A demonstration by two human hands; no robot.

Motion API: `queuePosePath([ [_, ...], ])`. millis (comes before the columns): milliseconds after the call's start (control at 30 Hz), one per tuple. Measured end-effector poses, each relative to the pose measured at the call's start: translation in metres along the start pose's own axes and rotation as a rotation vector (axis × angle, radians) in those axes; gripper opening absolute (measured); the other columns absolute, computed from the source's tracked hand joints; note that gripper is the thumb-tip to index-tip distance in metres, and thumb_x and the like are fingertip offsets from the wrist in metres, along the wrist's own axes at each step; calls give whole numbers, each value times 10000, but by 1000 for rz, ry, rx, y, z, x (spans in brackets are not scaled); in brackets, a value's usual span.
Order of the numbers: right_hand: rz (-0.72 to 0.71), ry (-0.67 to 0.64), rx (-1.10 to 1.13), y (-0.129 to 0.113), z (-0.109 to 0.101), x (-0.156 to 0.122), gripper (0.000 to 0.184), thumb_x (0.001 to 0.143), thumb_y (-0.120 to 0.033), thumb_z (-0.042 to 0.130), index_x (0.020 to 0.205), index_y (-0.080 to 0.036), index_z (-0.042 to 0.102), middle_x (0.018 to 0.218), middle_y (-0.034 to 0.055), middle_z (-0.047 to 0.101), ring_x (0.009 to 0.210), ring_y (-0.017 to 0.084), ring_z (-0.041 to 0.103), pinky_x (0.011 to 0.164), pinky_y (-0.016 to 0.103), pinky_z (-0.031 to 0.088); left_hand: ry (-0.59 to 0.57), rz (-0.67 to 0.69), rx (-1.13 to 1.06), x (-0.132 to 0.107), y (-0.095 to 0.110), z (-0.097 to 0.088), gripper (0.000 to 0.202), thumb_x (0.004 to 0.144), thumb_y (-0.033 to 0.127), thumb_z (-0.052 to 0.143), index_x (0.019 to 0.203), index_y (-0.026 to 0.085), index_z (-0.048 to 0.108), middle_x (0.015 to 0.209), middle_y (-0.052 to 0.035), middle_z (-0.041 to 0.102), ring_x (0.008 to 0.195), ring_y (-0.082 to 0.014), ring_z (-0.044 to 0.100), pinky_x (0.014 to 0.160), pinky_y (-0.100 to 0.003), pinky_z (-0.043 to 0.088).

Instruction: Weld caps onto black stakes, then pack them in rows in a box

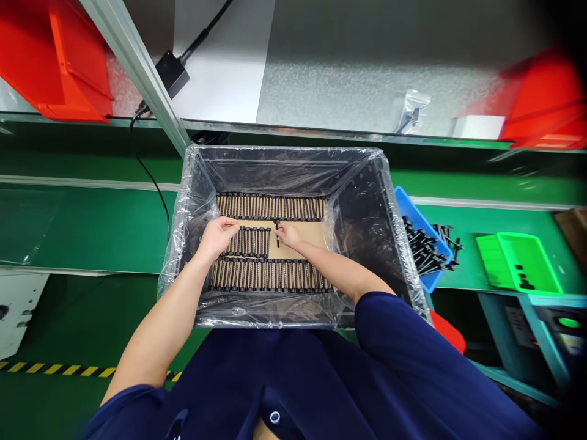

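A dark crate point(367, 201) lined with clear plastic sits in front of me. On the brown cardboard sheet point(300, 235) at its bottom lie rows of black bolts point(270, 208). My right hand point(288, 234) pinches one black bolt point(277, 232) upright at the end of the short middle row point(250, 242). My left hand point(220, 235) is curled, resting at the left end of that row; what it holds is hidden.
A blue bin point(408, 211) of loose black bolts stands right of the crate. Further right is a green tray point(520, 263). Red bins point(55, 55) hang on the rear shelf. A black cable point(151, 177) and adapter run down at the left.
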State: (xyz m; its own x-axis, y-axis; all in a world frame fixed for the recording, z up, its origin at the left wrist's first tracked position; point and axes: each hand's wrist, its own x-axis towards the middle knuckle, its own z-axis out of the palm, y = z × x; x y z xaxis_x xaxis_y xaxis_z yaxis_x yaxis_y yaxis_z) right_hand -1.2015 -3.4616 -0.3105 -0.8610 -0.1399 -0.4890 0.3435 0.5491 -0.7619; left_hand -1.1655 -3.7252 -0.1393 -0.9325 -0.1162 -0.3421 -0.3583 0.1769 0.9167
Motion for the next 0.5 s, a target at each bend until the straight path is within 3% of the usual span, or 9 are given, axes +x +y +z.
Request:
queuePosePath([
  [167, 333, 17, 279, -4, 6, -1, 226, 940, -128, 623, 752, -179, 507, 630, -22, 592, 499, 80, 552, 469, 170, 486, 2, 12, 16, -1, 1, -2, 262, 637, 339, 781, 820, 158, 734, 749, -40, 699, 684, -161, 609, 751, -321, 487],
  [333, 392, 1, 267, -1, 16, -4, 239, 950, -121, 601, 745, -188, 498, 598, -37, 554, 511, 89, 548, 511, 206, 533, 17, 24, 14, 0, 1, -4, 257, 653, 345, 772, 829, 161, 737, 762, -45, 704, 694, -165, 613, 754, -324, 490],
  [433, 262, 21, 181, -3, 15, -6, 138, 961, -175, 592, 828, -182, 557, 685, -17, 588, 600, 117, 584, 619, 269, 579, 22, 23, 21, 1, 1, -4, 247, 656, 337, 767, 825, 159, 735, 767, -47, 707, 699, -165, 614, 760, -325, 491],
  [500, 6, 36, -38, -3, 11, -8, 91, 978, -204, 550, 913, -174, 607, 815, 35, 633, 749, 167, 622, 749, 345, 593, 21, 27, 44, 0, 0, -4, 247, 670, 344, 753, 832, 159, 736, 774, -49, 709, 703, -167, 614, 756, -324, 486],
])
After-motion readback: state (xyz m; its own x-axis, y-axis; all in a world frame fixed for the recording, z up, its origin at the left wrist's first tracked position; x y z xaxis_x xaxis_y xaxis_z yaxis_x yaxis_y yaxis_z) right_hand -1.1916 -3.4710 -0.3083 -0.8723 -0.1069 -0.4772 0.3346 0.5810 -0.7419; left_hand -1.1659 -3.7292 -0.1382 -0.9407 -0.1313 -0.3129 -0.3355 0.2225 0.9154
